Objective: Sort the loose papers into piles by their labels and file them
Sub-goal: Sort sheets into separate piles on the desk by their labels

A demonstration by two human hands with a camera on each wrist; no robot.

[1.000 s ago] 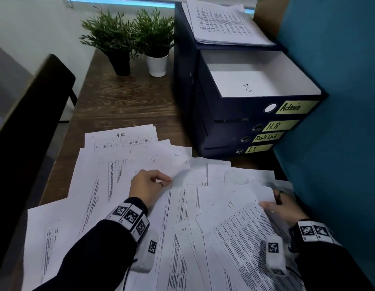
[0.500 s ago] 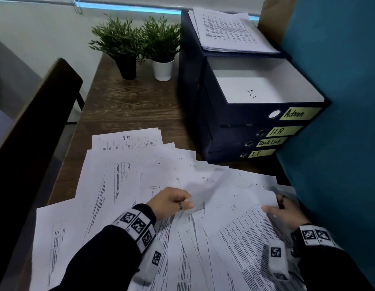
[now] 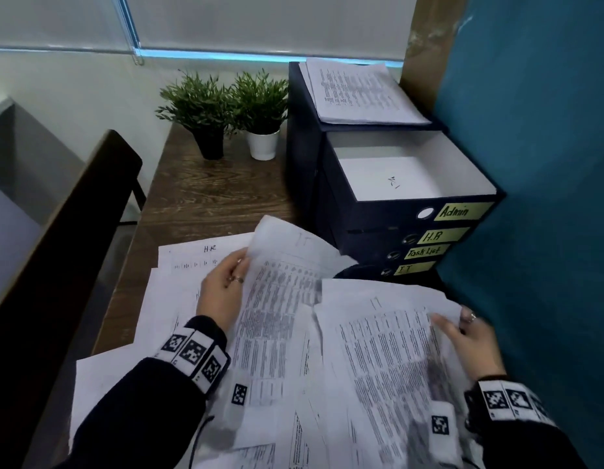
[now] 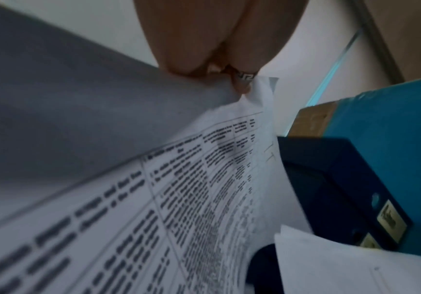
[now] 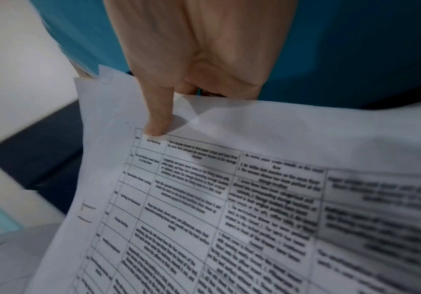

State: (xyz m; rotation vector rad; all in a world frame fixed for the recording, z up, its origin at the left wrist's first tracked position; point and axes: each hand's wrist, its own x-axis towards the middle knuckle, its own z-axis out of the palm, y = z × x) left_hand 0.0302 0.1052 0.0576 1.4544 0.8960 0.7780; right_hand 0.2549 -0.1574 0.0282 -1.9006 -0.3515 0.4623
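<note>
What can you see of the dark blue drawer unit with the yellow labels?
The dark blue four-drawer unit stands upright on the brown wooden desk, against the teal partition. Its material looks like card or plastic. Handwritten yellow labels read Admin, H.R, Task List, IT, top to bottom. Only the Admin drawer is pulled open; its inside is white and holds a white sheet. A sheaf of printed papers lies on top.
</note>
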